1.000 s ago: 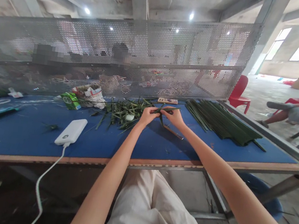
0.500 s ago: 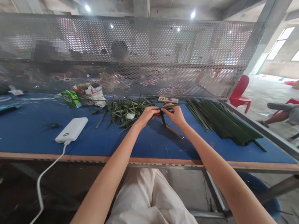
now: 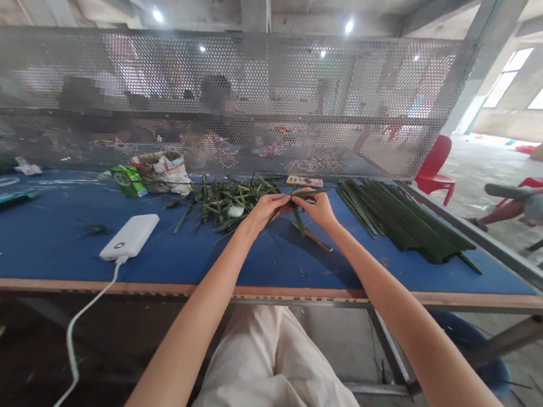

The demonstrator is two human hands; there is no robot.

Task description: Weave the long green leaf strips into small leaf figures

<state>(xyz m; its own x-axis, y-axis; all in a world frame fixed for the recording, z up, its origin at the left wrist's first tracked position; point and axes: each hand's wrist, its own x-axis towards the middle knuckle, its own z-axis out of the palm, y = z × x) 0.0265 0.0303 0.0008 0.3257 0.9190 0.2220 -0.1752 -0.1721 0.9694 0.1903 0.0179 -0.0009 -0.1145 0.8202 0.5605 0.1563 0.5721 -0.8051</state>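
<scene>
While the two hands meet above the blue table (image 3: 193, 256), the fingers of the left hand (image 3: 265, 209) and of the right hand (image 3: 319, 208) are pinched on a green leaf strip (image 3: 298, 220). I judge that the step in hand is a fine shaping of this strip; the exact fold is too small to tell. The next move calls, I think, for a firm hold by one hand, so that the other can adjust the leaf without loosening it. The strip looks narrow and green, with one end hanging down near a thin stick-like object (image 3: 319, 240). It is between the heap of leaf scraps (image 3: 216, 201) and the stack of long leaves (image 3: 400, 220).
</scene>
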